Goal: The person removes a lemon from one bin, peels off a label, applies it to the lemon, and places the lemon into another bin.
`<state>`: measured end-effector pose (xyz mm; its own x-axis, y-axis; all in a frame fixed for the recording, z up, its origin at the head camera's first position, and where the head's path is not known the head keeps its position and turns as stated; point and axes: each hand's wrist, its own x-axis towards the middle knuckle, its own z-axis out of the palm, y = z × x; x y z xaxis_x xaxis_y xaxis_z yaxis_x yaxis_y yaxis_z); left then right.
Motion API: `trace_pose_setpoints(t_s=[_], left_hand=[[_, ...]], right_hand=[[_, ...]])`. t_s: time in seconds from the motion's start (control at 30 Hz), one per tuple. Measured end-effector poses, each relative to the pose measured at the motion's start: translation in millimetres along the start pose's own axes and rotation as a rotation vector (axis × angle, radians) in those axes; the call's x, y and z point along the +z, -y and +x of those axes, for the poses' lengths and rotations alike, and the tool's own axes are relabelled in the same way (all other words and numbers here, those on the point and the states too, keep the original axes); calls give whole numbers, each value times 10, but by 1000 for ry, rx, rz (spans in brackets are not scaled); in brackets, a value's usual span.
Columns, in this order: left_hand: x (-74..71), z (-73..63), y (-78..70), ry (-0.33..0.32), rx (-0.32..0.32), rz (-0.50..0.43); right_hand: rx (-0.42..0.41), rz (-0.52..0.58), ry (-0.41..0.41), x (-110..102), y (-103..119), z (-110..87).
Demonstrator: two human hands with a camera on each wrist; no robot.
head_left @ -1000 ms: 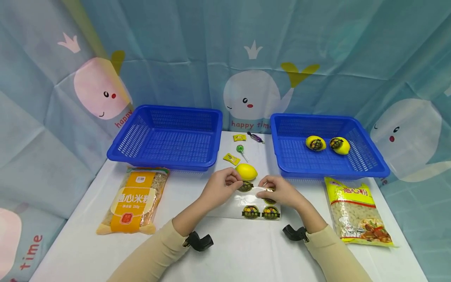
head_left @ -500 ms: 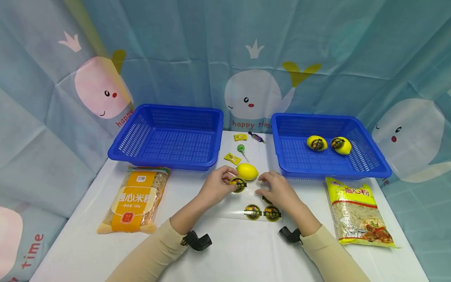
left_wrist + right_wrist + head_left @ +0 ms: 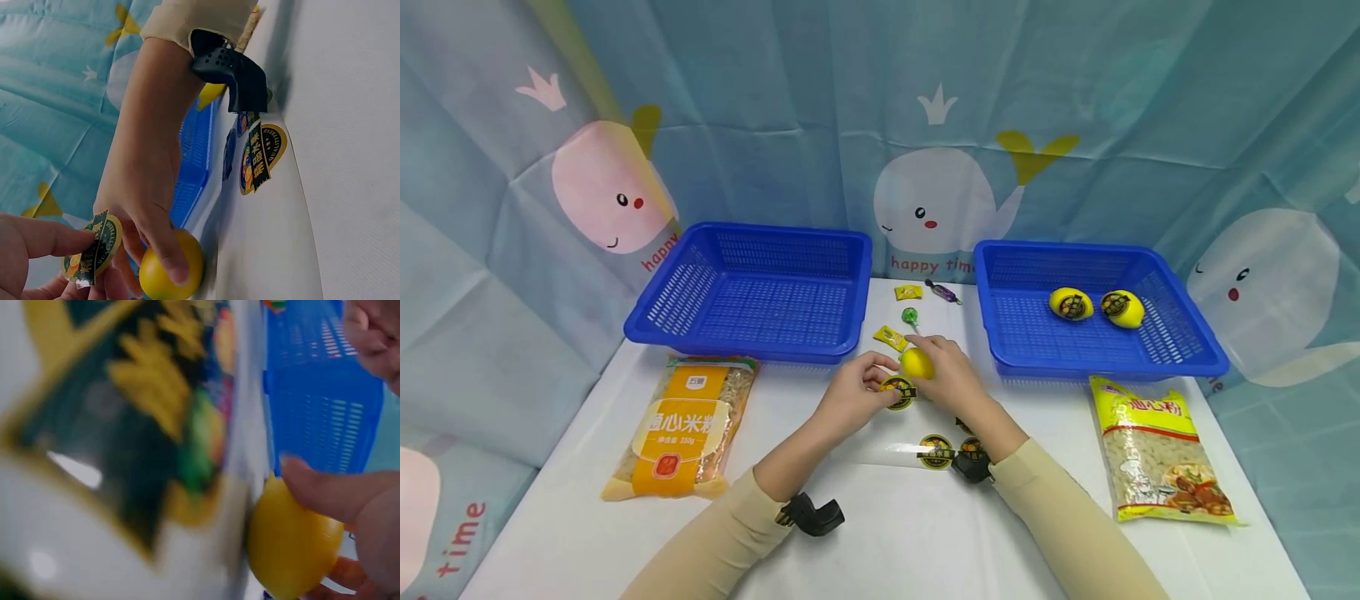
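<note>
My left hand [image 3: 856, 390] pinches a round black-and-gold sticker [image 3: 94, 248] between thumb and forefinger, above the table. Just beside it, my right hand [image 3: 951, 375] grips a yellow lemon [image 3: 916, 364], the thumb on the near side and the fingers round the far side. In the right wrist view the same lemon [image 3: 294, 540] sits under the thumb. Below both hands lies a glossy sticker sheet [image 3: 880, 446] with a few more stickers of the same kind; the right wrist covers part of it.
A blue basket [image 3: 658, 333] stands at the back left. Another blue basket [image 3: 1105, 367] at the back right holds two stickered lemons [image 3: 1071, 305]. Wrapped candies [image 3: 891, 337] and a green lollipop [image 3: 910, 316] lie between them. Pasta bags flank the hands, one orange [image 3: 681, 429], one yellow [image 3: 1165, 450].
The left hand has peeled the sticker off the sheet and drawn it slightly left. My right hand has let go of the sheet, moved left and taken hold of the lemon.
</note>
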<state>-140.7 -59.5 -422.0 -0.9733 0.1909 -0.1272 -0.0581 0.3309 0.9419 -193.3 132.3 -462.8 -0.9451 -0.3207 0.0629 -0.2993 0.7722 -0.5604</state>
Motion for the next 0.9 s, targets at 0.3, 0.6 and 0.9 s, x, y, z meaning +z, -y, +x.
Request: trace_pose_setpoints(t_s=[0.3, 0.6, 0.9], left_hand=[[-15, 17, -15, -11, 22, -38], [46, 47, -48, 1, 49, -75], [99, 11, -27, -77, 132, -76]], right_hand=[[175, 577, 27, -135, 5, -194], [165, 829, 129, -189, 72, -428], [184, 856, 83, -162, 146, -493]])
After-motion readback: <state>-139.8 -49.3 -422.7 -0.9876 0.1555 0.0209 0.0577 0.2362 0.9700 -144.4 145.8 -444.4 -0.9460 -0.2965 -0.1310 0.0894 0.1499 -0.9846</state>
